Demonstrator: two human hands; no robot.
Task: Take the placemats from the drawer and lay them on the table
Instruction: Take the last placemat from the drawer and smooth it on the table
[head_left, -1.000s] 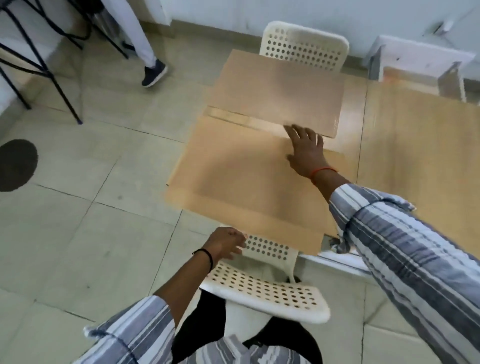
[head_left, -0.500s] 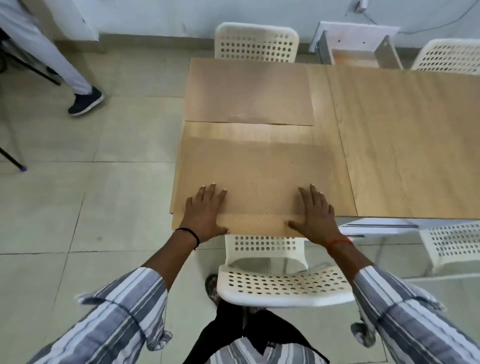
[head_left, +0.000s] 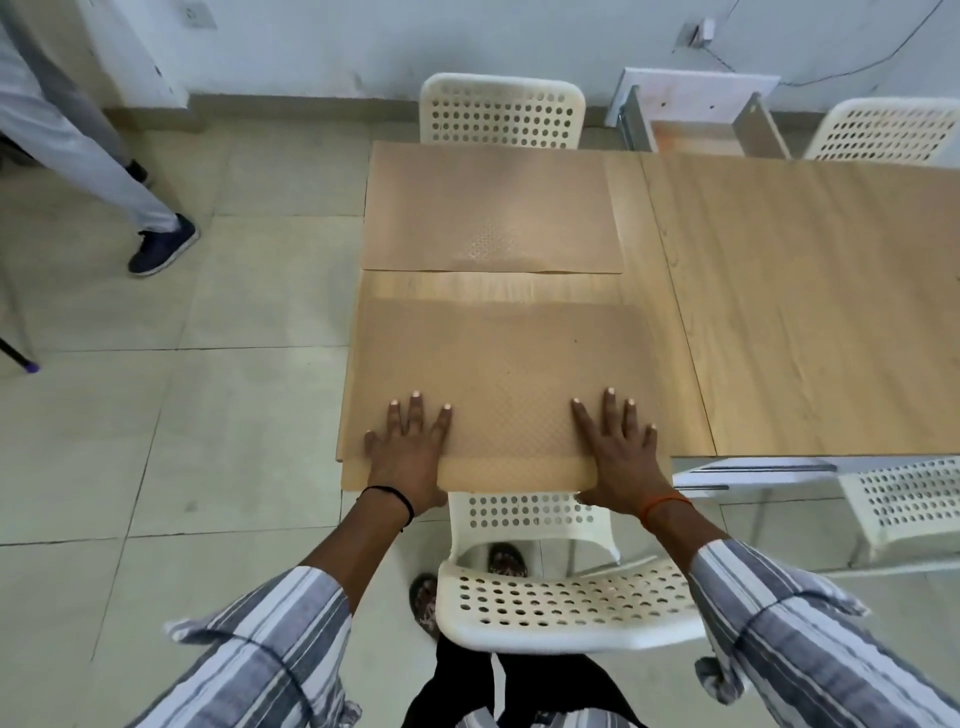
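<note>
Two tan textured placemats lie on the left part of the wooden table (head_left: 789, 312). The far placemat (head_left: 493, 208) lies flat near the table's far edge. The near placemat (head_left: 498, 374) overhangs the table's near edge a little. My left hand (head_left: 410, 447) presses flat on its near left corner, fingers spread. My right hand (head_left: 618, 447) presses flat on its near right corner, fingers spread. Neither hand grips the mat. An open drawer (head_left: 701, 130) shows beyond the table's far edge.
A white perforated chair (head_left: 545, 597) stands between me and the table. Another white chair (head_left: 498, 114) stands at the far side, and a third (head_left: 888, 135) at the far right. A fourth chair (head_left: 904, 509) stands at the near right. A person's leg and shoe (head_left: 161, 244) are on the tiled floor at left.
My view swung to face the table squarely. My right hand came back from the far placemat, and both hands settled flat on the near placemat's front corners, then slid slightly forward.
</note>
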